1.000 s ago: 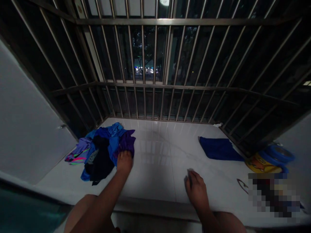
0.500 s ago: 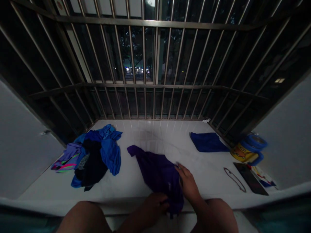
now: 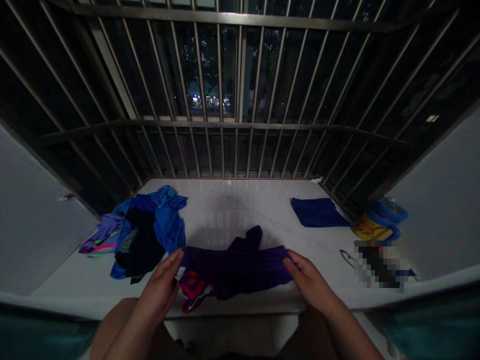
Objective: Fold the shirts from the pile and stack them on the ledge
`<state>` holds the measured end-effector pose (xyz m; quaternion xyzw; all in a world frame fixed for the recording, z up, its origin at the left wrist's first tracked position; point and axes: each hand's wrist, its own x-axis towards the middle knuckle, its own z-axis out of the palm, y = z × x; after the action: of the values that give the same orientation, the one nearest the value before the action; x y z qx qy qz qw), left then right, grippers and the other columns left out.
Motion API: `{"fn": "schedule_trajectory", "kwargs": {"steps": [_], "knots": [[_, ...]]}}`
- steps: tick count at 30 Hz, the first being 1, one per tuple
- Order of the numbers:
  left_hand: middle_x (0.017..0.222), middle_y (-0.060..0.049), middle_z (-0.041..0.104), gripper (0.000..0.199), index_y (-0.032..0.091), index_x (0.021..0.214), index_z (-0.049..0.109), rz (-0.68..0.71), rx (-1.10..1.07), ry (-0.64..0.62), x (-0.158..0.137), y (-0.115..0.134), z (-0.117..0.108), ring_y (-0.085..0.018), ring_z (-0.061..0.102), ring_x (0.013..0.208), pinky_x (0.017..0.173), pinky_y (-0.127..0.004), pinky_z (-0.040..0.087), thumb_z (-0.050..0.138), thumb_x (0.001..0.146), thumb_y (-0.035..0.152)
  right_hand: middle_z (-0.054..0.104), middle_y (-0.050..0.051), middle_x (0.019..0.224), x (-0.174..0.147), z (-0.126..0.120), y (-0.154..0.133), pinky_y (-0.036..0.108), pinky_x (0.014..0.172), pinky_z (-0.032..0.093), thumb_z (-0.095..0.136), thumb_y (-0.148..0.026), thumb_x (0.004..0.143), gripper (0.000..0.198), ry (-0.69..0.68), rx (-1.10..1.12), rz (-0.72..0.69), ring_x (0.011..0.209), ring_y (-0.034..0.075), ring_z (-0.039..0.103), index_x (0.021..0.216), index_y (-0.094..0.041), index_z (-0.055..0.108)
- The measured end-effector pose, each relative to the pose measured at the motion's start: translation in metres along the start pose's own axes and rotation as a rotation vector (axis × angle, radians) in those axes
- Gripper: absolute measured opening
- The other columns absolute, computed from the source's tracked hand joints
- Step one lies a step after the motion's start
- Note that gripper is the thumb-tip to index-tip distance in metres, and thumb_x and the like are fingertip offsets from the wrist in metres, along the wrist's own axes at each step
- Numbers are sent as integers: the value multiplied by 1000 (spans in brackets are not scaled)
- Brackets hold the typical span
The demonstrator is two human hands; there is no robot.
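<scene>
A dark purple garment [image 3: 240,270] is stretched sideways between my hands, over the front edge of the white ledge. My left hand [image 3: 167,275] pinches its left end, where a red patterned part and a small white tag show. At the right end, my right hand [image 3: 302,272] grips the cloth between thumb and fingers. One narrow purple part pokes up from the far side of the garment. The full shape of the garment cannot be made out.
A heap of blue, black and purple clothes [image 3: 146,230] lies to the left. On the right are a folded blue cloth [image 3: 318,212] and a blue-and-yellow container [image 3: 375,222]; a blurred-out patch lies before it. Metal bars [image 3: 236,125] close off the back of the white ledge [image 3: 217,200].
The purple garment was lying slantwise on the ledge; now it is pulled out sideways, its red part showing. My left hand has moved left and up to its end. The view has tilted slightly.
</scene>
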<state>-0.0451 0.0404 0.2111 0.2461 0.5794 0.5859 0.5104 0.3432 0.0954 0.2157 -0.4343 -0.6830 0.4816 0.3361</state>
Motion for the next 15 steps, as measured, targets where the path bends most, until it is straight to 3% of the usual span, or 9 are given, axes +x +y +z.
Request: {"fn": "schedule_trajectory", "kwargs": {"steps": [3,6,9,11,13,15], "knots": [[120,-12,85,66,22,123,76,137,163,-58,-1,2,5,-34,79,117,105,-45,63,80,85,75,78,5,99,-5,3,-36,37,94,58,47,-73,110,57,96,146,27,94,24,70,118,-24,75],[146,-14,76,63,26,144,69,285,324,-306,-12,-16,29,-35,67,143,125,-52,50,78,93,62,75,3,93,-5,14,-62,34,88,58,49,-73,110,56,70,133,18,87,22,67,113,-24,74],[171,-13,55,97,31,167,51,340,489,-622,-27,-41,63,-37,50,159,133,-56,40,92,81,47,70,1,86,2,27,-85,29,78,55,50,-73,110,57,-117,48,-18,80,18,61,102,-22,73],[168,-15,59,105,29,168,50,300,575,-740,-34,-54,83,-40,57,153,127,-55,46,96,74,45,68,0,84,5,31,-100,27,74,52,51,-71,110,56,-230,-3,-36,78,16,58,97,-21,72],[147,-15,75,85,24,156,64,249,619,-796,-36,-63,92,-39,70,133,114,-51,57,91,79,49,67,-1,82,7,28,-112,25,69,49,52,-68,111,53,-287,-41,-33,76,14,57,94,-21,70],[123,-12,83,61,22,138,75,260,653,-773,-34,-67,89,-36,75,118,104,-47,61,83,85,50,66,-2,81,5,16,-118,24,65,46,54,-64,111,49,-292,-64,-13,73,13,55,93,-21,69]]}}
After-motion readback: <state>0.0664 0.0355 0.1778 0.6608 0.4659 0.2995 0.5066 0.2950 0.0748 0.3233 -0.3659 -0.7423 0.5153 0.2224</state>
